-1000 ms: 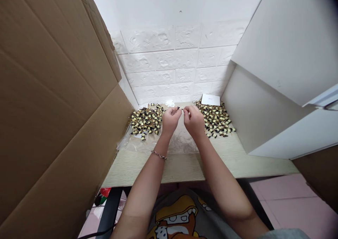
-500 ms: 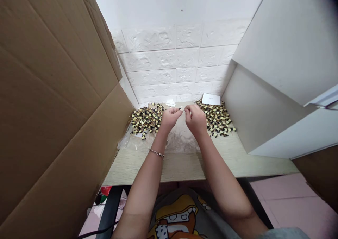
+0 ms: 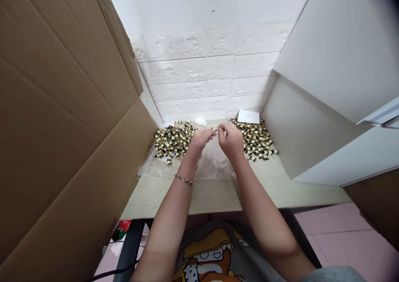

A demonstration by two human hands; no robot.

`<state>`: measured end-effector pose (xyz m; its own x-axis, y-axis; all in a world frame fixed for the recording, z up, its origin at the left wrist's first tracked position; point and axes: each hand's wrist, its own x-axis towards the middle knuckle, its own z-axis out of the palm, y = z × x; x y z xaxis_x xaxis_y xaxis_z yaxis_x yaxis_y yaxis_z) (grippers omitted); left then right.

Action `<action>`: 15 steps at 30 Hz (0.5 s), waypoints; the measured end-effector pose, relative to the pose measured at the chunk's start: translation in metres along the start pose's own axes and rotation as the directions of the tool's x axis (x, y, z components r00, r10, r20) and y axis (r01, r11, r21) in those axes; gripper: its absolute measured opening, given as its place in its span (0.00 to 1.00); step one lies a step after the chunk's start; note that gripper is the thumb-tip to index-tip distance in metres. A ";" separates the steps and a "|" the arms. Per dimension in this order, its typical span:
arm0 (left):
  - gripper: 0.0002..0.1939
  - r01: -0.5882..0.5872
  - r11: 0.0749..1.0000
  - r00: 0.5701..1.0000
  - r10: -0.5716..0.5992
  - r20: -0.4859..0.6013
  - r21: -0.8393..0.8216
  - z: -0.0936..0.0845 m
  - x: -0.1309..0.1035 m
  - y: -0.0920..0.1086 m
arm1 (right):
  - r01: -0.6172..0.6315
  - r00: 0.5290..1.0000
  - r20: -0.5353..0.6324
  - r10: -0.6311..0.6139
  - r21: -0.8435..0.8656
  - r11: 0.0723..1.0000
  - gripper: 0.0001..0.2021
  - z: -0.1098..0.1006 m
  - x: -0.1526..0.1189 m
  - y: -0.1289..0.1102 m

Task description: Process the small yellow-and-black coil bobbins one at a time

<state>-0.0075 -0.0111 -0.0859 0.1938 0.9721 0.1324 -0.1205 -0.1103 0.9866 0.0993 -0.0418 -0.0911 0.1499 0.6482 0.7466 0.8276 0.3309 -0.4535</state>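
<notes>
The small dark piece sits between your hands, at the fingertips of your left hand, which seems to pinch it, and just beside your curled right hand. You can't tell the right's grip or the piece's long axis.

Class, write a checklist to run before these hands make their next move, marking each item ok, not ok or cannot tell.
1. Left hand and right hand both in view: ok.
2. Firm grip on the tiny dark part between the hands: cannot tell, too small.
3. Left pile and right pile apart: ok.
4. White card clear of the right pile: not ok, it overlaps the back.
5. Tabletop's near edge free of pieces: ok.
</notes>
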 end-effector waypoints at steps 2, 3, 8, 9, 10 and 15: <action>0.07 0.104 0.989 0.994 -0.099 0.051 -0.102 0.001 0.000 -0.001 | -0.001 1.000 -0.009 0.001 0.010 1.000 0.07 0.000 0.000 0.000; 0.07 0.160 0.975 0.986 -0.148 0.082 -0.154 0.002 -0.001 -0.002 | -0.002 1.000 -0.012 0.002 0.012 1.000 0.07 0.000 0.000 0.000; 0.05 0.348 0.872 0.936 -0.304 0.176 -0.345 0.003 -0.002 -0.001 | -0.022 0.999 -0.029 0.023 0.010 1.000 0.06 -0.001 0.001 -0.001; 0.05 0.376 0.849 0.925 -0.325 0.195 -0.370 0.003 -0.002 -0.001 | -0.027 0.999 -0.034 0.028 0.009 1.000 0.06 -0.001 0.001 -0.001; 0.05 0.402 0.828 0.915 -0.343 0.214 -0.391 0.003 -0.002 -0.001 | -0.032 0.999 -0.039 0.032 0.010 0.999 0.06 -0.001 0.001 -0.002; 0.05 0.493 0.741 0.870 -0.404 0.283 -0.456 0.003 -0.003 -0.002 | -0.040 0.998 -0.052 0.041 0.009 0.999 0.06 -0.001 0.000 -0.004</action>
<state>-0.0049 -0.0148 -0.0875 0.4926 0.8316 -0.2565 -0.4381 0.4916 0.7526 0.0969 -0.0439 -0.0885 0.2114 0.6249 0.7516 0.8157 0.3109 -0.4878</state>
